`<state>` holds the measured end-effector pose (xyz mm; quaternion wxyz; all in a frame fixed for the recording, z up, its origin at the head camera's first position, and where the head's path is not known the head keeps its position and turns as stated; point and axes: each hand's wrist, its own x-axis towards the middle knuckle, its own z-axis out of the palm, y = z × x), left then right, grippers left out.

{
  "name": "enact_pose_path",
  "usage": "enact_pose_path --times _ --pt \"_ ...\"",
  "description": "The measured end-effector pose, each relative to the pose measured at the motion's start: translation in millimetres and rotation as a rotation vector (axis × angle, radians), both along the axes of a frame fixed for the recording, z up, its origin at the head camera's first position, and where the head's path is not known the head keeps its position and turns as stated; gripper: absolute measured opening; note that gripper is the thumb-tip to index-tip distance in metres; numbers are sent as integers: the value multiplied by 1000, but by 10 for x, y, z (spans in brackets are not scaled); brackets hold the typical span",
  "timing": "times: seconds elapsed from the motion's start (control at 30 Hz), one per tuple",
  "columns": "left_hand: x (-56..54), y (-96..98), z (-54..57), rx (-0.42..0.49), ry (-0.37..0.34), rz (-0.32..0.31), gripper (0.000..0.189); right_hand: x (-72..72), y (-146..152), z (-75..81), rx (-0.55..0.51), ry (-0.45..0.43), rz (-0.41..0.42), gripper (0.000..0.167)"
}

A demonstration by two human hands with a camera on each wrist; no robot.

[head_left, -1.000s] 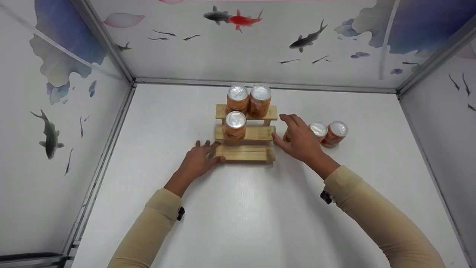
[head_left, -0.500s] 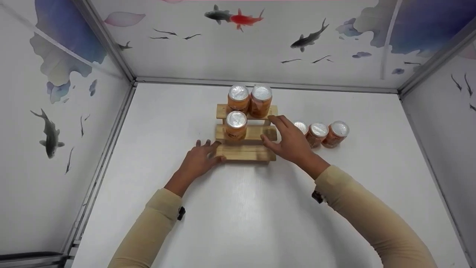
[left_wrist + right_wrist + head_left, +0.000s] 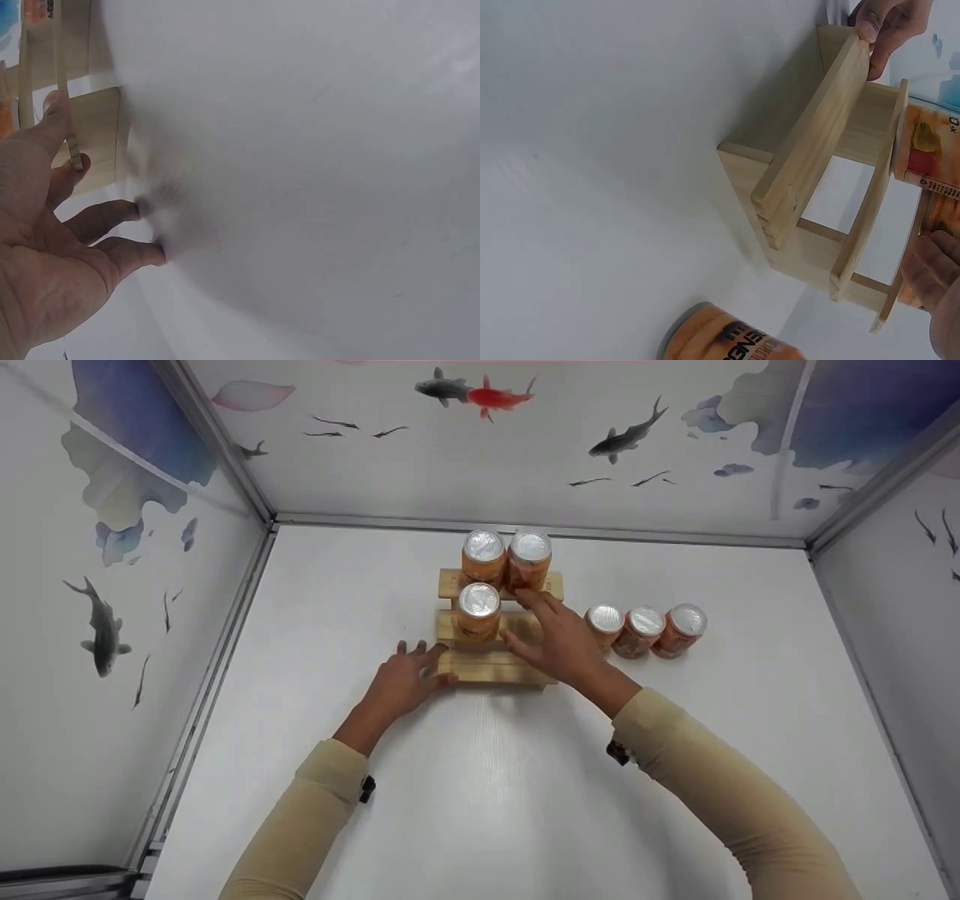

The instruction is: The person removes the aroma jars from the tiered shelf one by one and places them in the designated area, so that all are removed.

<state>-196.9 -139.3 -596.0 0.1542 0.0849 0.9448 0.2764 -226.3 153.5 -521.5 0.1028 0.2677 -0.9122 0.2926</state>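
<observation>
A three-step wooden rack [image 3: 487, 667] stands on the white table. My left hand [image 3: 405, 681] pinches the left end of its lowest step between thumb and forefinger; in the left wrist view the other fingers [image 3: 120, 259] are spread by the tabletop. Two orange cans with silver lids stand on the top step, a left can [image 3: 483, 556] and a right can [image 3: 529, 559]. Another orange can [image 3: 478, 611] stands on the middle step. My right hand [image 3: 562, 641] is over that step, to the can's right, fingers loosely bent and holding nothing. Whether its fingertips touch a can is unclear.
Right of the rack, three more orange cans stand in a row: a near one [image 3: 604, 621], a middle one [image 3: 641, 630] and a far one [image 3: 681, 630]. White walls [image 3: 525, 450] printed with fish close off the back and sides of the table.
My right hand has moved left from beside the row of cans to over the rack's middle step, uncovering the row's leftmost can. My left hand has stayed at the rack's end.
</observation>
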Motion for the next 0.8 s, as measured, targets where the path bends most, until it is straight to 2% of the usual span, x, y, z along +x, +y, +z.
enact_pose_path --times 0.43,0.8 --pt "5 -7 -7 4 18 -12 75 -22 -189 7 18 -26 14 72" --pt "21 -5 28 1 19 -21 75 -51 -300 16 -40 -30 36 75"
